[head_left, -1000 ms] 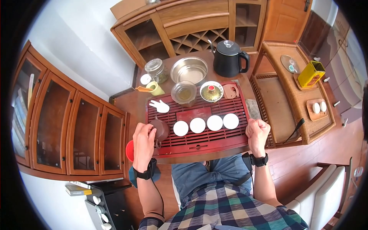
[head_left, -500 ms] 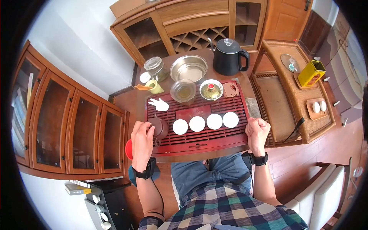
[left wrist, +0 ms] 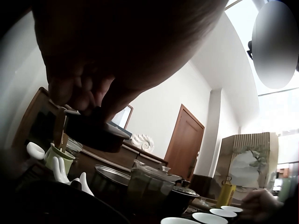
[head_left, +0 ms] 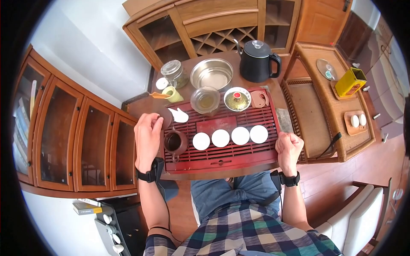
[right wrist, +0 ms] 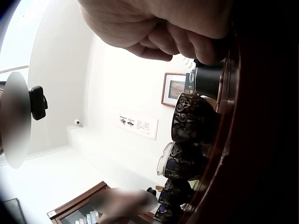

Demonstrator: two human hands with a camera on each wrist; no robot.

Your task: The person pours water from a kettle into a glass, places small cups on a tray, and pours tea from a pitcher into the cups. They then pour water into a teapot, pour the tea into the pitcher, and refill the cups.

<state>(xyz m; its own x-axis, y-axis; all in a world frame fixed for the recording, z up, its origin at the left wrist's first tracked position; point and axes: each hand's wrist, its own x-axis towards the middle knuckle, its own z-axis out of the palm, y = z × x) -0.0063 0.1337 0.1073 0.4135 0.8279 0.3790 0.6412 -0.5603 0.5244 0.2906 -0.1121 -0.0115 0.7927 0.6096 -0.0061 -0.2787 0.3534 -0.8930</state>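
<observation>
Site appeared to be a home: sideboard stood at 12 o'clock, glazed cabinets at 9, cushioned chair at 4, tea tray centrally.

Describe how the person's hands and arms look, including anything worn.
The left hand and right hand are ungloved. Each wrist has a black strap with a dark unit; thin black cables trail from them. The plaid sleeves mix navy, white and green.
</observation>
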